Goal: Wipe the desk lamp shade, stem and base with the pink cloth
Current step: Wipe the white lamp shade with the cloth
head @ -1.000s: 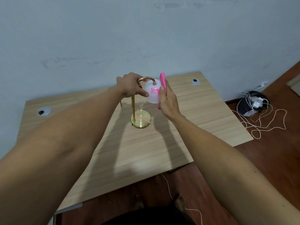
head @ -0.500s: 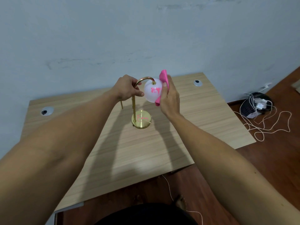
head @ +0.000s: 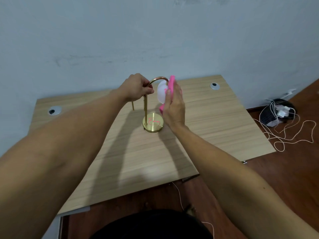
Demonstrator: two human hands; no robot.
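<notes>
Left hand [head: 138,87] grips stem [head: 146,107]; right hand [head: 174,107] presses cloth [head: 170,83] on shade [head: 161,94]; pink scribble on base [head: 153,124], unreadable

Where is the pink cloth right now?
In the head view, the pink cloth is pressed by the right hand against the right side of the white globe lamp shade, above the round brass base.

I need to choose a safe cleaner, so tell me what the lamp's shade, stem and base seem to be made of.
Shade: looks like frosted white glass or plastic; it is smooth and matte, and I cannot tell which.
Stem: seems to be polished brass-toned metal; it is a thin golden tube with bright glints.
Base: likely the same metal, a golden disc with a brushed sheen and pink marks on top.
</notes>
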